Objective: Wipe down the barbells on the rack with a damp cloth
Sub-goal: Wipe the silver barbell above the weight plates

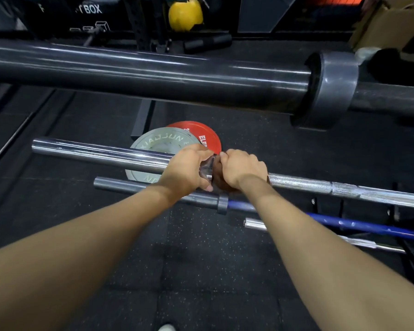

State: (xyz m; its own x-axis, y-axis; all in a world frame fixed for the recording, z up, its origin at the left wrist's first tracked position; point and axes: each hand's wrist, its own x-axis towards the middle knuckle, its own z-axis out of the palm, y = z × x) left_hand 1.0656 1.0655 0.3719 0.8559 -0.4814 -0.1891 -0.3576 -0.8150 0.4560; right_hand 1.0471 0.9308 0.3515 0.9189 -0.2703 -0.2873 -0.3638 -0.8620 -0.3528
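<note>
A chrome barbell (101, 152) lies across the rack at mid height, its sleeve pointing left and its knurled shaft (320, 186) running right. My left hand (185, 169) grips the sleeve right at the collar. My right hand (243, 169) grips the shaft just right of the collar, wrapped over a dark brown cloth (221, 181) that shows between the two hands and under the right palm. A thick dark barbell (153, 72) with a grey collar hangs closer to the camera, above. Below sit a grey-sleeved blue barbell (359, 226) and another chrome bar end (255, 223).
A grey weight plate (158, 142) and a red plate (201, 133) lie on the black rubber floor beyond the bars. Black rack uprights (397, 211) stand at the right. A yellow kettlebell (185, 14) and a cardboard box (390, 22) sit at the back.
</note>
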